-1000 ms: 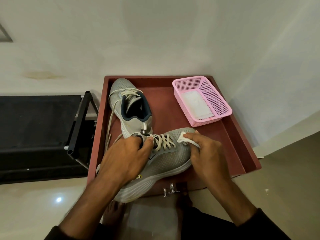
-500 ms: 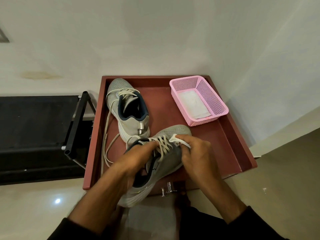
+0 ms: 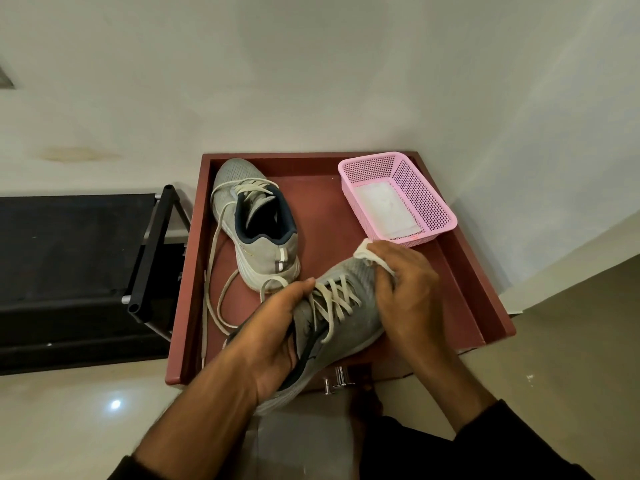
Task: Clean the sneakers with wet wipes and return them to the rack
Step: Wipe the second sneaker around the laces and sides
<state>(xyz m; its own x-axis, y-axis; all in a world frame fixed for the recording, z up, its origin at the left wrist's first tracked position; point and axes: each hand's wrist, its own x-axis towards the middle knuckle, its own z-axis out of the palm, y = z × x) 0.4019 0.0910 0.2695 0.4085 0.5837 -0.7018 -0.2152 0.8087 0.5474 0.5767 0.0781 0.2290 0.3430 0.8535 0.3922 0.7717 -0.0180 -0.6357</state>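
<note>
I hold the near sneaker [image 3: 341, 317] in both hands above the front edge of the red tray [image 3: 464, 271]. Its long axis runs diagonally: heel low and toward my body at lower left, toe raised and pointing away at upper right, toward the pink basket [image 3: 429, 188]. My left hand [image 3: 273, 341] grips the shoe at the collar, thumb lying along the top of the tongue beside the laces, fingers curled under and into the opening. My right hand [image 3: 401, 292] is curled over the toe box and pinches a white wet wipe [image 3: 363, 252] against the fabric, with a corner of the wipe showing above the fingers at the toe tip. The controlling relation is this: the toe end lies under the right hand, the heel end in the left, so I judge that wiping strokes should run along the diagonal axis while the left hand keeps the shoe from rotating. The side facing away from me and the sole are hidden; I cannot tell their condition. The second sneaker [image 3: 256, 226] rests on the tray at left, toe toward the wall, laces trailing loose over the tray floor. The basket stands at the tray's far right corner and holds a pale sheet, probably more wipes. The black rack [image 3: 152, 258] stands just left of the tray, on the left hand's side, so that hand has the shorter path for the return.
</note>
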